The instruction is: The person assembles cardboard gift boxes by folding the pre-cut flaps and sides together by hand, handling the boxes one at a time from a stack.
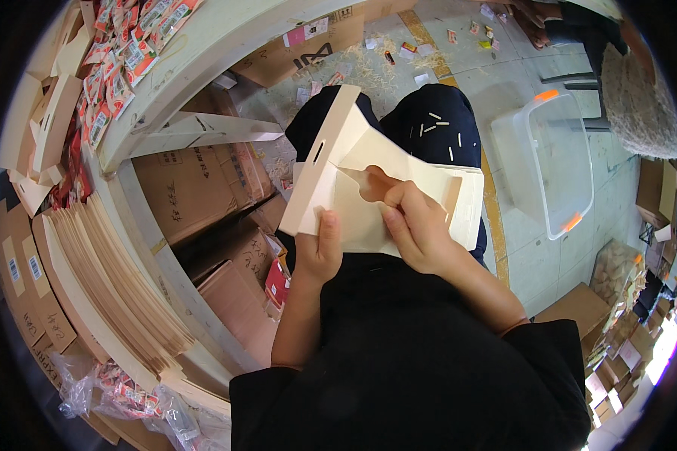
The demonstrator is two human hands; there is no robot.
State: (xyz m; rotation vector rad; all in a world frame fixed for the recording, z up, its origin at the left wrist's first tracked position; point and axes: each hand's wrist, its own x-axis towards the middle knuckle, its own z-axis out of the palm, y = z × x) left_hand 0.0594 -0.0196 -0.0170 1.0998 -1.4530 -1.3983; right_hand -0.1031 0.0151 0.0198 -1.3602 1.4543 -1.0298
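A cream cardboard box point(333, 197), partly folded, lies over my lap with its inside facing up. It has a narrow slot in its left wall and a rounded cut-out near the middle. My left hand point(320, 248) grips its near left edge, thumb on top and the other fingers hidden underneath. My right hand point(420, 229) is closed over the box just right of the cut-out, its bent fingers at the edge of the hole. Whether a small scrap is pinched there is hidden. Several thin pale strips point(427, 129) lie on my dark trousers point(447, 113).
To my left, a bench holds a stack of flat cream card blanks point(116, 282) and a heap of small red-and-white packets point(120, 83). Brown cartons point(203, 188) sit below. A clear plastic bin point(553, 165) stands on the floor at right, near another person point(639, 98).
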